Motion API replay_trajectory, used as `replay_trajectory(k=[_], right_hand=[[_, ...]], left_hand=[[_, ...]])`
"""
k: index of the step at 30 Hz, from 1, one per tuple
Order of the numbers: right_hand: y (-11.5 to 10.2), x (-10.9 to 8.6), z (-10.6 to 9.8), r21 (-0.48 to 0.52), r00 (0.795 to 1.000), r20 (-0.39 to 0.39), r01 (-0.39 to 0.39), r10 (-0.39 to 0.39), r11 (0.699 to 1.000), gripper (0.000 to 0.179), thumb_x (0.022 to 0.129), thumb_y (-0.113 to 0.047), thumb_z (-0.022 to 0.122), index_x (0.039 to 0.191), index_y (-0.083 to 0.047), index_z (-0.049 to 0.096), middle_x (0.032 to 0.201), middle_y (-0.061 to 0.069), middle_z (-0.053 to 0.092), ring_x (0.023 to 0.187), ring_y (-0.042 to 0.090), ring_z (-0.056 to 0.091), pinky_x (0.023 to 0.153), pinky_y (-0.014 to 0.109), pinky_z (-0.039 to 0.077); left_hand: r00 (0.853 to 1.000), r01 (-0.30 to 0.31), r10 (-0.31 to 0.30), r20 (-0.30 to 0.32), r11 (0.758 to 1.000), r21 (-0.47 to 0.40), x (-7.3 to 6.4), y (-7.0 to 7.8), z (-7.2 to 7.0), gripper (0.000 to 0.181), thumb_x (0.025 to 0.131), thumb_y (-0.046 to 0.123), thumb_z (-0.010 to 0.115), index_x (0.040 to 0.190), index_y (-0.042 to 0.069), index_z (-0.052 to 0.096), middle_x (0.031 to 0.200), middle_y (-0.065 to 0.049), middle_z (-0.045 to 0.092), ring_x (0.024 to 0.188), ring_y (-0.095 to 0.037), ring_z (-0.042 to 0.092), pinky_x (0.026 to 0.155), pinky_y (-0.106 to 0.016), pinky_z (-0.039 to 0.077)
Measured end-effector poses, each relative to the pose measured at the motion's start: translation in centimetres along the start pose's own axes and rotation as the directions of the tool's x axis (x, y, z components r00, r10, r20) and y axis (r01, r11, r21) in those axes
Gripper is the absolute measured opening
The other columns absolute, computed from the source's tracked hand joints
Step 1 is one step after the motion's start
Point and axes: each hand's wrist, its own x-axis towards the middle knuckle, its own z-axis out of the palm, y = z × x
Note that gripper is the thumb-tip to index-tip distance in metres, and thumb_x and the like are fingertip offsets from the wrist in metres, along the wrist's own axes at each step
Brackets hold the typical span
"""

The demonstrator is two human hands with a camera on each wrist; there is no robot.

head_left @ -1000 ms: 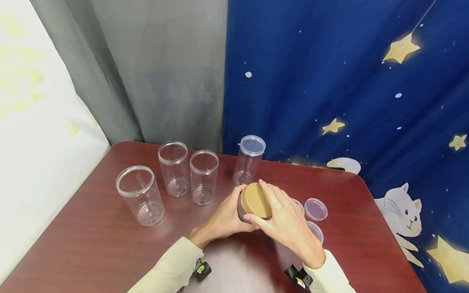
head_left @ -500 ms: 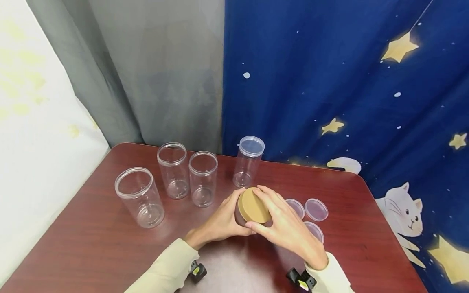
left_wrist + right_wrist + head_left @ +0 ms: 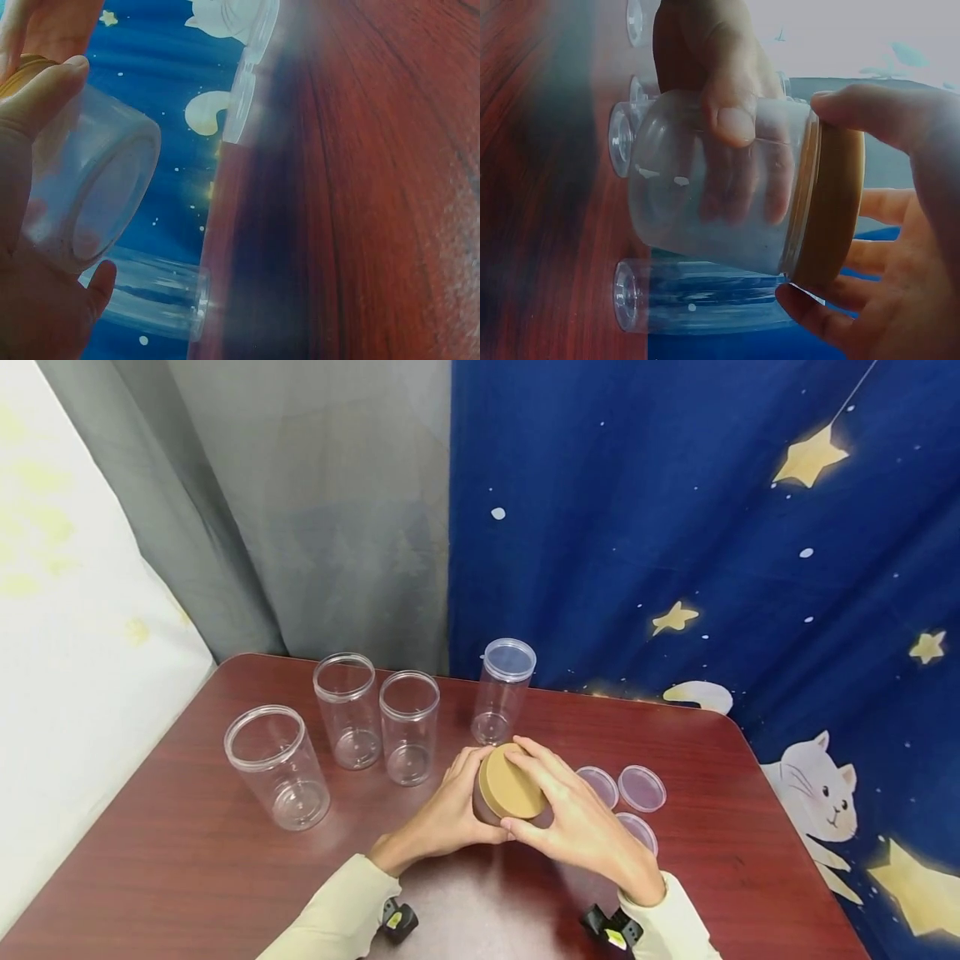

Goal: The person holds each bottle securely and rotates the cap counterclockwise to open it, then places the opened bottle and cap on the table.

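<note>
Both hands are on a short, wide translucent jar with a tan lid, held tilted above the table. My left hand (image 3: 453, 814) grips the jar body (image 3: 679, 202), with the thumb on the near side and fingers showing through the wall in the right wrist view. My right hand (image 3: 573, 814) holds the tan lid (image 3: 512, 783) by its rim, thumb and fingers spread around it. Seen from the right wrist, the lid (image 3: 831, 206) sits on the jar's mouth. In the left wrist view the jar's round base (image 3: 112, 195) faces the camera, and the left thumb partly hides the lid.
Three lidless clear jars, the left jar (image 3: 281, 768), back jar (image 3: 348, 714) and middle jar (image 3: 408, 727), stand on the red-brown table (image 3: 187, 868). A lidded clear jar (image 3: 504, 693) stands behind the hands. Three clear lids (image 3: 642, 788) lie at right. Curtains hang behind.
Both hands have lowered the jar slightly toward me, uncovering more of the loose lids at right. The head view has shifted a little. Both grips stay on the jar and its lid.
</note>
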Motion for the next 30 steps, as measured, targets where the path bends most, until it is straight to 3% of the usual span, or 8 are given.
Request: replay_trajectory(k=[11, 17, 23, 30], right_hand=[[0.2, -0.6, -0.6, 0.072, 0.995, 0.062, 0.068, -0.073, 0.995, 0.078, 0.081, -0.032, 0.075, 0.151, -0.024, 0.039, 0.159, -0.005, 0.032, 0.143, 0.017, 0.037, 0.105, 0.048, 0.044], [-0.3, 0.1, -0.3, 0.1, 0.993, 0.082, 0.072, -0.08, 0.992, 0.08, 0.082, -0.024, 0.073, 0.153, -0.022, 0.036, 0.162, -0.003, 0.025, 0.147, 0.019, 0.03, 0.109, 0.049, 0.04], [-0.8, -0.3, -0.4, 0.137, 0.995, 0.082, -0.062, 0.051, 0.989, 0.077, 0.086, -0.041, 0.073, 0.153, -0.026, 0.037, 0.163, -0.003, 0.023, 0.147, 0.024, 0.029, 0.11, 0.055, 0.037], [-1.4, -0.6, 0.1, 0.005, 0.972, -0.077, -0.221, 0.221, 0.975, 0.071, 0.085, -0.049, 0.073, 0.145, -0.019, 0.049, 0.153, 0.008, 0.043, 0.135, 0.031, 0.048, 0.103, 0.054, 0.045]], left_hand=[[0.992, 0.045, -0.037, 0.124, 0.997, -0.068, -0.2, 0.5, -0.2, 0.1, 0.065, 0.045, 0.091, 0.147, 0.028, 0.036, 0.128, 0.009, 0.048, 0.118, -0.013, 0.046, 0.099, -0.041, 0.04], [0.993, 0.068, -0.062, 0.099, 0.996, -0.059, -0.4, 0.5, -0.9, 0.101, 0.064, 0.043, 0.092, 0.148, 0.027, 0.038, 0.121, 0.009, 0.051, 0.112, -0.013, 0.049, 0.096, -0.04, 0.044], [0.996, 0.053, -0.055, 0.075, 0.998, 0.02, -0.4, 0.1, -0.9, 0.102, 0.063, 0.044, 0.091, 0.148, 0.023, 0.039, 0.124, 0.005, 0.051, 0.112, -0.014, 0.05, 0.096, -0.041, 0.04], [0.998, 0.04, -0.043, 0.039, 0.997, 0.069, -0.3, -0.1, -0.5, 0.1, 0.061, 0.04, 0.093, 0.145, 0.02, 0.043, 0.126, 0.004, 0.053, 0.11, -0.016, 0.052, 0.094, -0.042, 0.041]])
